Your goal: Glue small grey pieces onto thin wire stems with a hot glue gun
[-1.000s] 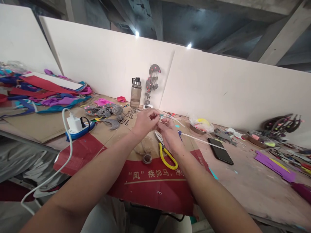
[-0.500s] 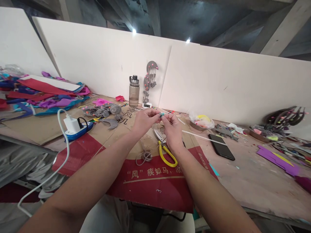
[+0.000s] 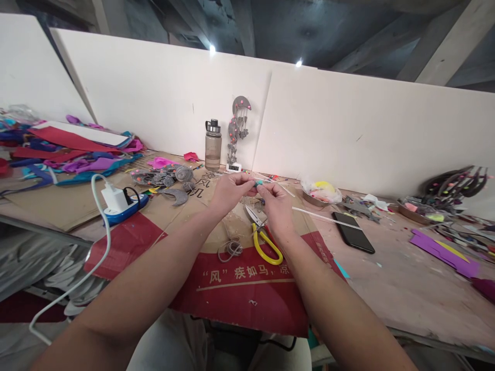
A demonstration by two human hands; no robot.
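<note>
Both hands meet over the cardboard sheet (image 3: 247, 304), fingertips pinched together around a small teal piece (image 3: 259, 183) whose kind I cannot make out. My left hand (image 3: 234, 190) is closed on its left side, and my right hand (image 3: 277, 206) closes on it from the right. Beneath the right hand lie scissors with yellow handles (image 3: 266, 247), blades pointing up and away. A loose coil of grey cord (image 3: 233, 248) rests on the cardboard left of the scissors.
Farther back stand a water bottle (image 3: 213, 147) and a grey moon-shaped hanging ornament (image 3: 242, 105) against the white board. Grey felt pieces (image 3: 166, 178) and a power strip (image 3: 126, 208) lie left. A phone (image 3: 352, 233) and a bowl (image 3: 319, 198) are right.
My hands stay together in nearly the same place. The right hand has shifted very slightly to the right, and a little more of the teal piece shows between the fingertips.
</note>
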